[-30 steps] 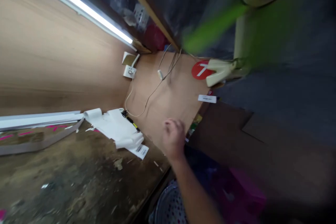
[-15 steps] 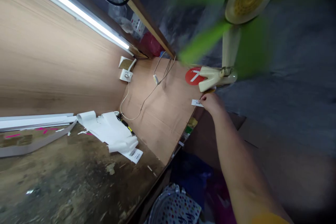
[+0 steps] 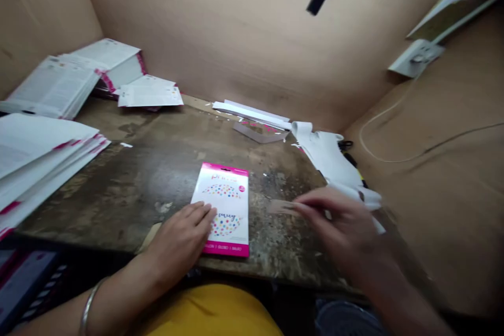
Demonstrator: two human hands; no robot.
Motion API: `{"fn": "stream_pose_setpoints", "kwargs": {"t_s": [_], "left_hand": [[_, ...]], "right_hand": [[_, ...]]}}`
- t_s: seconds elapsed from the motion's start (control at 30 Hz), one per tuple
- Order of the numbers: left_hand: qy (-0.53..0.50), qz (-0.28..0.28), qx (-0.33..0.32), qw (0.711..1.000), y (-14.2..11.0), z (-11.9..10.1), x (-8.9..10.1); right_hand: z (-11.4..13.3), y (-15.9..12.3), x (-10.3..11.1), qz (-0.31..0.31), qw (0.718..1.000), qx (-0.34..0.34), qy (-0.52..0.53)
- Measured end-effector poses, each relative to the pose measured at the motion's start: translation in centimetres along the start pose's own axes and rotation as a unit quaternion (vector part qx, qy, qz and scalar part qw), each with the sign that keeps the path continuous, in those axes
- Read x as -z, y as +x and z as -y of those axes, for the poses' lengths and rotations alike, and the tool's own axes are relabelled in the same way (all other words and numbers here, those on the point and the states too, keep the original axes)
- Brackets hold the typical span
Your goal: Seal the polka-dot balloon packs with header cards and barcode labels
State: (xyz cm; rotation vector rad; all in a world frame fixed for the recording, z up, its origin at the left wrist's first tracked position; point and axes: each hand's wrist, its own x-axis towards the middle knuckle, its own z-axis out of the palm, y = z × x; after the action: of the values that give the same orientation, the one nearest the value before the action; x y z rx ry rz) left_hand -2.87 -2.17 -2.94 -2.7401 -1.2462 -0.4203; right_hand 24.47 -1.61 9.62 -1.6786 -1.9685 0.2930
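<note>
Left hand [image 3: 183, 236], fingers unclenched, rests on pink-edged packet [image 3: 228, 207] lying on tabletop [image 3: 157, 157]; right hand [image 3: 338, 220] pinches blurred thin strip [image 3: 279, 207] beside it. Strip could crease if fingers twist; packet could skew if nudged.

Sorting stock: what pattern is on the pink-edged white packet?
The packet has multicoloured dots, clearest in head view.

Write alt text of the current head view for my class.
A person's left hand rests on a pink-edged white packet on a worn table; the right hand pinches a thin, pale, blurred piece beside it. White stacks lie at left.
</note>
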Motion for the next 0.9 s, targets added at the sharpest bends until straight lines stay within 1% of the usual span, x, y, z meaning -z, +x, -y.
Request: {"fn": "stream_pose_setpoints", "kwargs": {"t_s": [0.03, 0.1, 0.13, 0.17, 0.23, 0.3, 0.37, 0.43, 0.63, 0.9], "left_hand": [[-0.005, 0.002, -0.008, 1.000, 0.2, -0.1, 0.1], [-0.019, 0.000, -0.018, 1.000, 0.3, -0.1, 0.4], [-0.028, -0.002, -0.015, 0.999, 0.2, -0.1, 0.5], [-0.036, -0.002, -0.007, 0.999, 0.1, -0.1, 0.5], [-0.051, 0.000, 0.020, 0.998, -0.2, -0.2, 0.6], [-0.063, -0.001, 0.054, 0.997, -0.5, -0.3, 0.6], [-0.068, -0.009, 0.081, 0.994, -0.6, -0.5, 0.5], [-0.070, -0.019, 0.091, 0.993, -0.6, -0.6, 0.2], [-0.081, -0.037, 0.074, 0.993, -0.8, -0.6, -0.1], [-0.082, -0.028, 0.047, 0.995, -0.7, -0.4, -0.2]], "right_hand": [[0.8, 0.4, -2.5, 0.052, 0.996, -0.014, 0.077], [1.6, 1.9, -6.7, 0.134, 0.969, -0.050, 0.201], [1.8, 2.7, -8.3, 0.153, 0.958, -0.061, 0.234], [1.8, 3.6, -9.5, 0.162, 0.954, -0.063, 0.244], [1.6, 4.9, -11.1, 0.181, 0.949, -0.065, 0.250], [1.6, 5.6, -11.8, 0.202, 0.944, -0.076, 0.248], [1.7, 5.7, -12.1, 0.222, 0.943, -0.087, 0.233], [1.8, 5.4, -12.4, 0.237, 0.944, -0.093, 0.209], [1.6, 4.5, -13.0, 0.235, 0.958, -0.089, 0.135], [1.9, 4.6, -13.4, 0.228, 0.969, -0.068, 0.072]]}}
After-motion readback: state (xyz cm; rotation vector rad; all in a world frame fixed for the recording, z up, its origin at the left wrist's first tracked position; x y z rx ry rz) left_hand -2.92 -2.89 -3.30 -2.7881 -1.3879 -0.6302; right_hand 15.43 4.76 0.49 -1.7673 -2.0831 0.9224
